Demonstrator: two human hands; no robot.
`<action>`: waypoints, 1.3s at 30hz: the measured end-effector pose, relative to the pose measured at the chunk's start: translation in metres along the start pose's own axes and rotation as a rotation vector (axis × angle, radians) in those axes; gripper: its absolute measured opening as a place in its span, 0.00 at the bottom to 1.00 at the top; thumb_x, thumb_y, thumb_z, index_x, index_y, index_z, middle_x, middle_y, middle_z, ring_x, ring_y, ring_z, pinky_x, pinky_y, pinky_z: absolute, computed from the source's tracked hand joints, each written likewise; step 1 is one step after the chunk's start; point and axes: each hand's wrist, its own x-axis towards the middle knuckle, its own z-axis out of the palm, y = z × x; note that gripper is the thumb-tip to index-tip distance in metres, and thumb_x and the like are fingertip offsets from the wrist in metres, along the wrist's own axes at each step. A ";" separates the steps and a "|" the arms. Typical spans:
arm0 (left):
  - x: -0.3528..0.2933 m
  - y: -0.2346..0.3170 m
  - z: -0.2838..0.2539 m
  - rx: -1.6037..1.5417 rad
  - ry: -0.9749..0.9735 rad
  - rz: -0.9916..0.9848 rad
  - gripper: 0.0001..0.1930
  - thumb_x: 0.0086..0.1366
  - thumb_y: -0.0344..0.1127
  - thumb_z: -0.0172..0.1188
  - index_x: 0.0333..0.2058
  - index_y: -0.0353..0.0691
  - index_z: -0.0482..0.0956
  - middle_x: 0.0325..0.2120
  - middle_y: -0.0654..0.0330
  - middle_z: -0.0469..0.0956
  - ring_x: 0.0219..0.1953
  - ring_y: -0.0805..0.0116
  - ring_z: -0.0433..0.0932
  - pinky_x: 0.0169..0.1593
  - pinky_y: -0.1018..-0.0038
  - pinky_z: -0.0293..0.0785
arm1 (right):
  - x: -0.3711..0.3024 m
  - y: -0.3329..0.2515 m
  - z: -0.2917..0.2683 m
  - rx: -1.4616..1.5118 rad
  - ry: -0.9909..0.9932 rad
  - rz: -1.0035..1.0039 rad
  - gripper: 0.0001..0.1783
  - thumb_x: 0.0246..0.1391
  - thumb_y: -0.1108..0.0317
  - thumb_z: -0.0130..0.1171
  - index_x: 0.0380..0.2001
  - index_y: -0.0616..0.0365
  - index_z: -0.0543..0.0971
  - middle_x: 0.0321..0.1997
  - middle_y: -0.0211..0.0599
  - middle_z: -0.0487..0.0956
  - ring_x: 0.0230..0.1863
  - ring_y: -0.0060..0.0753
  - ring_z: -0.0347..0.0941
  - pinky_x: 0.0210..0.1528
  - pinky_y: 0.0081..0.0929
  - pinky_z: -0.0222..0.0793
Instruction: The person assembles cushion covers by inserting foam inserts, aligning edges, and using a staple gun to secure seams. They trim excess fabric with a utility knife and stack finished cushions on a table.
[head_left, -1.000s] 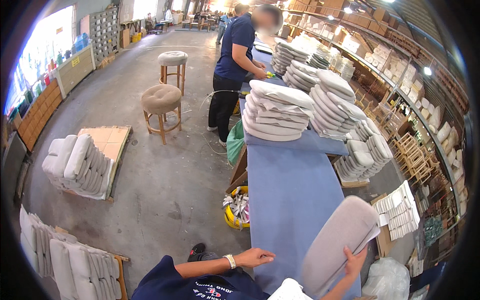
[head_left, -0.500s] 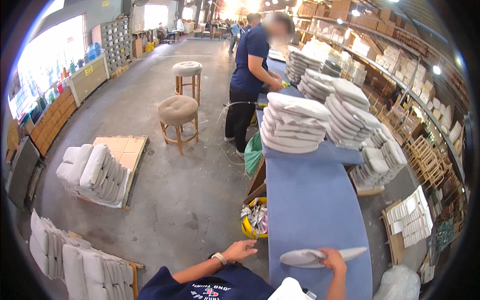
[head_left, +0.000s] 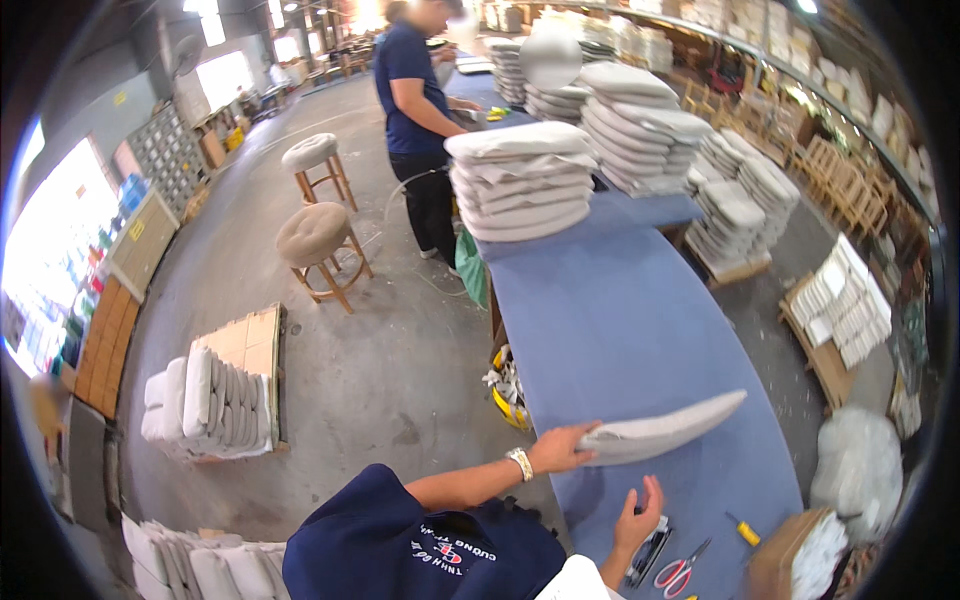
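A light grey seat cushion [head_left: 668, 428] stands tilted on edge over the blue-covered table [head_left: 610, 300], its far right end raised. My left hand [head_left: 563, 448] is closed on the cushion's near left end, with a watch on the wrist. Below the cushion, apart from it, my right hand [head_left: 638, 515] is open and holds nothing. Close to that hand lie a black tool [head_left: 650, 552] whose kind I cannot make out, red-handled scissors [head_left: 680, 573] and a yellow-handled screwdriver [head_left: 745, 530].
Stacked grey cushions [head_left: 522, 185] occupy the table's far end, where a co-worker [head_left: 410, 100] stands on the left. A yellow bin [head_left: 510, 405] of scraps sits against the table's left side. Two round stools [head_left: 318, 235] and a loaded pallet [head_left: 270, 350] stand on the floor. A cardboard box [head_left: 775, 570] is at the near right.
The cushion has passed from my right hand to my left and now rises at its far end. My right hand has let go. The view has turned, bringing the tools into sight.
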 end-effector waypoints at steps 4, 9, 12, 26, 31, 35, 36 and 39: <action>0.010 0.022 -0.005 0.099 -0.101 0.021 0.35 0.62 0.53 0.66 0.65 0.46 0.71 0.49 0.46 0.83 0.48 0.44 0.82 0.51 0.53 0.79 | -0.077 0.085 -0.037 0.053 0.117 0.253 0.12 0.62 0.71 0.62 0.47 0.64 0.82 0.38 0.36 0.84 0.37 0.27 0.80 0.42 0.26 0.76; -0.003 0.082 0.014 0.223 -0.146 0.093 0.38 0.58 0.50 0.70 0.65 0.41 0.71 0.47 0.43 0.82 0.48 0.44 0.82 0.51 0.56 0.78 | -0.097 0.079 -0.104 0.002 0.232 0.476 0.11 0.65 0.69 0.62 0.45 0.65 0.83 0.35 0.34 0.84 0.37 0.22 0.79 0.41 0.24 0.74; -0.019 0.112 0.027 0.169 -0.237 0.039 0.42 0.56 0.42 0.72 0.67 0.36 0.66 0.51 0.41 0.80 0.53 0.44 0.80 0.54 0.57 0.77 | -0.074 0.078 -0.142 -0.016 0.305 0.414 0.13 0.62 0.67 0.63 0.48 0.61 0.83 0.39 0.37 0.86 0.37 0.25 0.80 0.42 0.25 0.75; 0.034 0.143 0.038 0.276 -0.797 -0.042 0.44 0.59 0.57 0.72 0.63 0.31 0.66 0.51 0.37 0.80 0.52 0.37 0.80 0.53 0.55 0.78 | -0.082 0.181 -0.225 -0.689 0.677 0.944 0.29 0.55 0.60 0.68 0.59 0.56 0.75 0.59 0.50 0.77 0.58 0.55 0.76 0.58 0.48 0.73; 0.081 0.158 0.028 0.363 -0.511 0.284 0.46 0.61 0.52 0.71 0.68 0.32 0.60 0.59 0.39 0.74 0.61 0.41 0.74 0.58 0.57 0.76 | -0.116 0.173 -0.213 -0.731 0.620 1.251 0.33 0.52 0.59 0.72 0.59 0.56 0.72 0.58 0.51 0.75 0.57 0.59 0.75 0.55 0.50 0.73; 0.160 0.238 0.067 0.212 -0.477 0.584 0.37 0.63 0.45 0.70 0.65 0.31 0.68 0.59 0.41 0.75 0.60 0.42 0.75 0.59 0.58 0.75 | -0.139 0.190 -0.219 -0.607 0.577 1.236 0.30 0.49 0.63 0.74 0.53 0.59 0.74 0.48 0.51 0.81 0.49 0.59 0.79 0.50 0.49 0.74; 0.175 0.244 0.082 0.205 -0.481 0.685 0.34 0.64 0.43 0.69 0.63 0.31 0.70 0.58 0.42 0.76 0.60 0.43 0.76 0.59 0.59 0.76 | -0.136 0.192 -0.225 -0.549 0.560 1.265 0.29 0.48 0.64 0.74 0.52 0.59 0.74 0.46 0.49 0.81 0.47 0.56 0.80 0.48 0.46 0.75; 0.208 0.239 0.127 0.323 -0.463 0.767 0.27 0.63 0.37 0.71 0.59 0.34 0.76 0.57 0.46 0.78 0.56 0.47 0.79 0.58 0.60 0.77 | -0.125 0.198 -0.249 -0.316 0.598 1.235 0.25 0.50 0.68 0.72 0.50 0.58 0.74 0.42 0.44 0.82 0.41 0.44 0.80 0.43 0.38 0.75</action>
